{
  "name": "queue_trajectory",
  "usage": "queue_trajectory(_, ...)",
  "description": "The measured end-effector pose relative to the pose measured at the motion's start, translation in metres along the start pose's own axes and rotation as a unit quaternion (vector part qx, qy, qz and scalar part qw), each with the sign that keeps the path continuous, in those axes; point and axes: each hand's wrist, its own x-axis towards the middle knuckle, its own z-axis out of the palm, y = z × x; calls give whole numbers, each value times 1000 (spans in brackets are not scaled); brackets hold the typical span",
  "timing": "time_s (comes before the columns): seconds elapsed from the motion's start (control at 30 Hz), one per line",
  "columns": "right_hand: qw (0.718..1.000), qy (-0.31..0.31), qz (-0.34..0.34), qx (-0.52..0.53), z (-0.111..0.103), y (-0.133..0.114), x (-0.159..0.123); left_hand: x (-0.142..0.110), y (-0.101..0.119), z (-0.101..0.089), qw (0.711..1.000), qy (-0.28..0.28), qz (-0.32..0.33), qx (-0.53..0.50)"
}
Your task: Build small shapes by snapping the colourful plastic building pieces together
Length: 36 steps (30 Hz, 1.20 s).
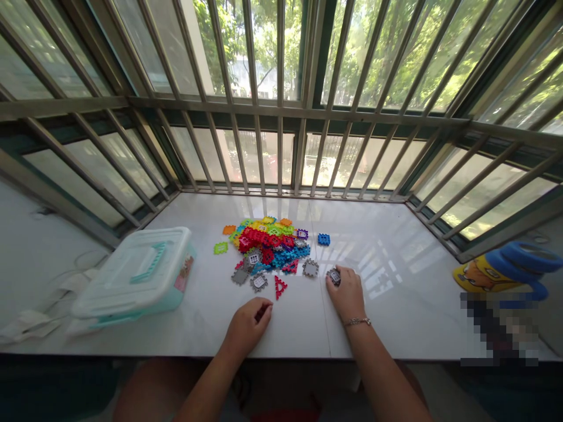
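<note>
A heap of multicoloured plastic interlocking tiles (266, 243) lies in the middle of a white marble-look counter (409, 316). My right hand (346, 292) rests on the counter, its fingers curled over a grey window-patterned tile (334, 276). A grey tile (310, 268) lies just beyond those fingers. My left hand (247, 325) sits nearer the front edge, curled around a small dark piece (263, 313) that is mostly hidden. Close to it are a red triangular frame piece (280, 287) and a grey tile (259, 282).
A lidded plastic storage box (141, 272) with a teal handle stands at the left. Blue-and-yellow objects (505, 269) sit at the right, partly pixelated. Barred windows (281, 146) border the counter's far sides. White papers (26, 323) lie low at the left.
</note>
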Motion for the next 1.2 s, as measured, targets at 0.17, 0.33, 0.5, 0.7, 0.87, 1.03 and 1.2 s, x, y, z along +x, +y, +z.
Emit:
queue_trajectory(0.17,1000,-5,-3,4,1,4,0,0,1,0,1000,-4,-2,0)
queue_trajectory(0.33,1000,-2,-7,4,3,5,0,0,1,0,1000,-4,-1,-3)
queue_trajectory(0.5,1000,8,-2,-5,4,4,1,-3,-1,2,1000,22,12,-6)
queue_trajectory(0.7,1000,7,2,-28,3,1,1,11,-13,-4,984,171,-26,31)
queue_trajectory(0.87,999,5,3,-35,2,-2,1,34,-25,-9,971,214,-55,88)
queue_trajectory(1.03,999,8,11,-40,-1,-6,1,38,-24,0,969,143,-73,190)
queue_trajectory(1.2,999,10,17,-36,-3,-9,1,30,-18,4,964,108,-43,239)
